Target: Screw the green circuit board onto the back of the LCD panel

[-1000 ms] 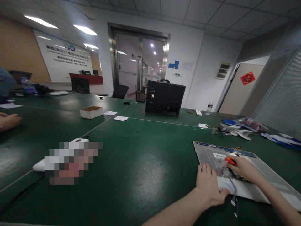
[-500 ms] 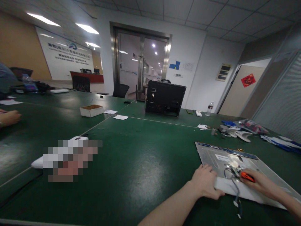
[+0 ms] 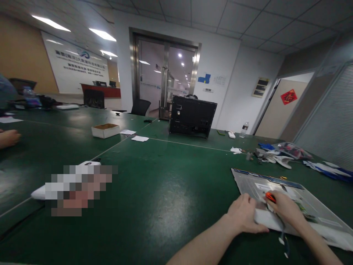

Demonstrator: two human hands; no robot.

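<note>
The flat panel [image 3: 245, 180] lies on the green table [image 3: 165, 165], at the person's right. The left hand [image 3: 242, 213] covers its near left corner, apparently as a brace; whether it grips cannot be told. The right hand [image 3: 288, 209] is closed around an orange tool [image 3: 270, 197] over the panel.

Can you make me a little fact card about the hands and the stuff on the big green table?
left hand: resting on the silver display panel, near left corner
right hand: holding an orange-and-black tool over the panel
cables: trailing past the panel's near edge
table: green
far side: black monitor housing, plastic bottle
</note>
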